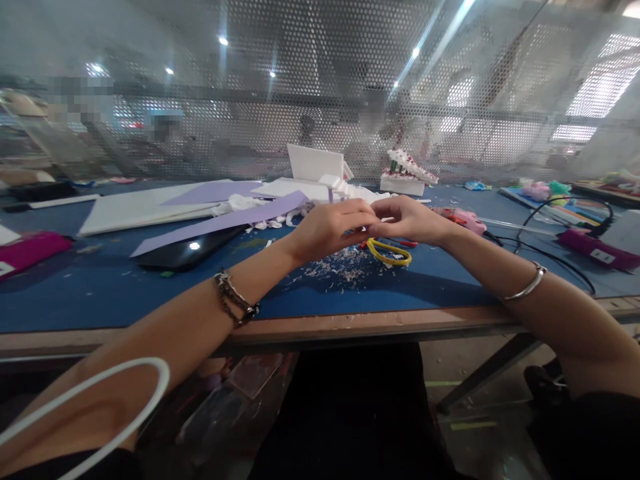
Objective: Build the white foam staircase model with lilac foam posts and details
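Observation:
Over the blue tabletop, my left hand [337, 228] and my right hand [409, 219] meet at the fingertips. The fingers of each are bent and pinched together. Whatever sits between them is hidden or too small to make out. Just below the right hand lie yellow looped handles [390, 253], which look like scissors, with a bit of red beside them. White shavings [345, 270] are scattered on the table under both hands. Behind the left hand stands a small white stepped piece [334, 183].
Lilac strip [225, 223] lies across a black glossy object [193, 252] on the left. White boards [315, 162] stand behind. A white model with red specks [406, 175] sits farther back. At right are a pink object [470, 221], a black cable [550, 248] and a magenta item [597, 250].

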The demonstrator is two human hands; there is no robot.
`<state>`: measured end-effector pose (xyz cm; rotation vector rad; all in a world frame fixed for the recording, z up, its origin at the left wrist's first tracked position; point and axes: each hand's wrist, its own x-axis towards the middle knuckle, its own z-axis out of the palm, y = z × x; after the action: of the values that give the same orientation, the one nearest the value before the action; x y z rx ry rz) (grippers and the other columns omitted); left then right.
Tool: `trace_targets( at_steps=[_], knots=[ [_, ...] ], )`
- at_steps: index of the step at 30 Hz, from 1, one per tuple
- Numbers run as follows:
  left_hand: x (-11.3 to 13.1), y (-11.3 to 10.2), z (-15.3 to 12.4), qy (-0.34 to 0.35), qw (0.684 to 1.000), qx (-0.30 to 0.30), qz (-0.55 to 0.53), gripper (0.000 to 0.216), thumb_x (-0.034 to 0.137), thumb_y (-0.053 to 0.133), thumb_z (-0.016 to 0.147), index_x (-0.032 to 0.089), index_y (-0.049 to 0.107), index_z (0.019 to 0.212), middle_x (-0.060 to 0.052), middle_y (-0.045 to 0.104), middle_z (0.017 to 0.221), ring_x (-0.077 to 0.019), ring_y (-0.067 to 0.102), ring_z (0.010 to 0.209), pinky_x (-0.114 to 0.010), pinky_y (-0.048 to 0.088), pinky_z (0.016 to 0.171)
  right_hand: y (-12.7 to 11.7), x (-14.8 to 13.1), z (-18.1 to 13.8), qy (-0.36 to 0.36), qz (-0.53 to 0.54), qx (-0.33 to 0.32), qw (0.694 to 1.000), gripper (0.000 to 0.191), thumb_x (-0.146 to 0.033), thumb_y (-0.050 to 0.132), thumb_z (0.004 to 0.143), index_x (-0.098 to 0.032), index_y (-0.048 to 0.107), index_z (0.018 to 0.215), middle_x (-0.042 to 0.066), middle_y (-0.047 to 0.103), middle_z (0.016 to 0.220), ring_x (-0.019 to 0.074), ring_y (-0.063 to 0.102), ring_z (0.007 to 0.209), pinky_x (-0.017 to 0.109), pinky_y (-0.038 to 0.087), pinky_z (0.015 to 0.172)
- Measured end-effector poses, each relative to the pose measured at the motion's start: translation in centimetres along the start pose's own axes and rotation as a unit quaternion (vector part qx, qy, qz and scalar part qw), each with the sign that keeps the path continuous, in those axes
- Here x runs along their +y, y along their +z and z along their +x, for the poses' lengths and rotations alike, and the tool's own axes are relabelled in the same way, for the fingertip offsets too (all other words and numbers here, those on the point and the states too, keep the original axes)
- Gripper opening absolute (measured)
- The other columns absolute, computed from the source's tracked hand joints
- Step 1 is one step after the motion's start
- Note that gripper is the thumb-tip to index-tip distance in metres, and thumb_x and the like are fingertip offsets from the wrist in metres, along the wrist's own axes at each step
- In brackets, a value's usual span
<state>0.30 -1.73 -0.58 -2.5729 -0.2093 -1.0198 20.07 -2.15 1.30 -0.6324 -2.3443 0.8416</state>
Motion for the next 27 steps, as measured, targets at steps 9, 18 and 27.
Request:
trace_targets(
  at_steps=[9,18,27],
  knots=[
    [0.1,-0.2,0.1,-0.087,0.995,0.052,-0.004,0.017,0.029,0.053,0.089,0.015,0.062,0.085,-0.003,0.064,0.078,-0.0104,0.056,0.067,-0.022,0.044,0.063,0.6,-0.2,0.1,-0.012,0.072,0.001,0.997,0.029,-0.041,0.061,0.080,-0.012,0.059,0.087,0.001,0.059,0.080,0.0090,0.052,0.073,0.023,0.041,0.069],
    [-0.1,0.7,0.3,-0.275,0.943,0.085,-0.166,0.024,0.034,0.055,0.083,0.012,0.064,0.086,-0.005,0.060,0.079,-0.0101,0.054,0.067,-0.016,0.045,0.052,-0.2,-0.5,-0.2,-0.038,-0.210,0.137,0.967,0.022,-0.033,0.051,0.087,-0.014,0.061,0.084,0.002,0.062,0.071,0.0088,0.051,0.062,0.023,0.038,0.060],
    [-1.1,1.5,-0.2,-0.369,0.900,0.139,-0.189,0.016,0.019,0.055,0.074,0.015,0.055,0.090,0.003,0.054,0.065,-0.0067,0.047,0.053,-0.018,0.040,0.049,0.5,-0.9,-0.2,-0.054,-0.339,0.149,0.927,0.027,-0.028,0.045,0.087,-0.017,0.046,0.063,0.000,0.052,0.057,0.0077,0.039,0.052,0.027,0.026,0.056]
  ],
)
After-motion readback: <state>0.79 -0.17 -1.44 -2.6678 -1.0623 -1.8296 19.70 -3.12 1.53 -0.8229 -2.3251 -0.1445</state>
